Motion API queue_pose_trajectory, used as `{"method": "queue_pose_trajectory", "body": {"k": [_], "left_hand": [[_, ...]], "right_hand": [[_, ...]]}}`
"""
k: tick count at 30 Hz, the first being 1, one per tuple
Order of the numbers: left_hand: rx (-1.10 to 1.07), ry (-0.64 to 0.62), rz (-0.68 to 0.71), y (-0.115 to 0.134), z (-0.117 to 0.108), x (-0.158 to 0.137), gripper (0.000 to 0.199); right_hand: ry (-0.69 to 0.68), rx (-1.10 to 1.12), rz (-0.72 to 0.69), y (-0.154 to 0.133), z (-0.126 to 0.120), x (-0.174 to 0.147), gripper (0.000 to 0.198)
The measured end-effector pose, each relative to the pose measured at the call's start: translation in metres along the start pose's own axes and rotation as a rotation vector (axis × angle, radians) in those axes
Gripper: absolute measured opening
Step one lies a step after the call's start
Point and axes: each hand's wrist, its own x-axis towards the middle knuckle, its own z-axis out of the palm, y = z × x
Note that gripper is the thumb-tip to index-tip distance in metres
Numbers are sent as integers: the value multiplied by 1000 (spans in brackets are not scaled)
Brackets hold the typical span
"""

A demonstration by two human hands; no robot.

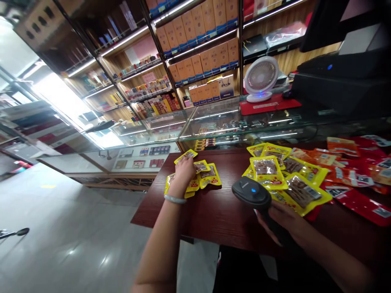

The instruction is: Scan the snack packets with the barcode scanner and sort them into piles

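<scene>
My left hand point(185, 167), with a pale bangle point(175, 199) at the wrist, reaches over a small group of yellow snack packets point(210, 176) on the left of the dark red tabletop point(210, 207). Its fingers are bent down onto a yellow snack packet point(190, 154) at the far side of that group; their tips are partly hidden. My right hand point(282, 215) is wrapped round the handle of a black barcode scanner point(252, 191), whose head shows a blue light. Beyond the scanner lies a larger heap of yellow snack packets point(269, 166), overlapping one another.
Red packets point(362, 203) and orange packets point(342, 146) lie at the right. Behind the table is a glass display counter point(214, 116) with a white fan point(261, 77) and a dark machine point(339, 85) on it. Shelves of orange boxes point(195, 24) stand further back.
</scene>
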Motion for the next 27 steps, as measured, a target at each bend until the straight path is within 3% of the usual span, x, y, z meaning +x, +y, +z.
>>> {"method": "queue_pose_trajectory", "body": {"k": [2, 4, 7, 11, 14, 21, 27], "left_hand": [[143, -156, -12, -14, 1, 8, 42], [192, -225, -13, -21, 4, 12, 51], [208, -134, 16, -21, 6, 8, 60], [178, 15, 32, -12, 0, -3, 49], [39, 81, 59, 1, -5, -11, 45], [-201, 90, 202, 33, -7, -26, 43], [-337, 64, 190, 55, 3, -20, 46]], "right_hand": [[-27, 35, -12, 4, 4, 3, 43], [-42, 51, -15, 8, 7, 5, 45], [-42, 44, -12, 11, 8, 7, 45], [-43, 41, -32, 9, 6, 9, 45], [-69, 39, -64, 3, 7, 13, 44], [-59, 60, -144, -15, 13, 21, 41], [-8, 109, -148, -19, 11, 14, 43]]}}
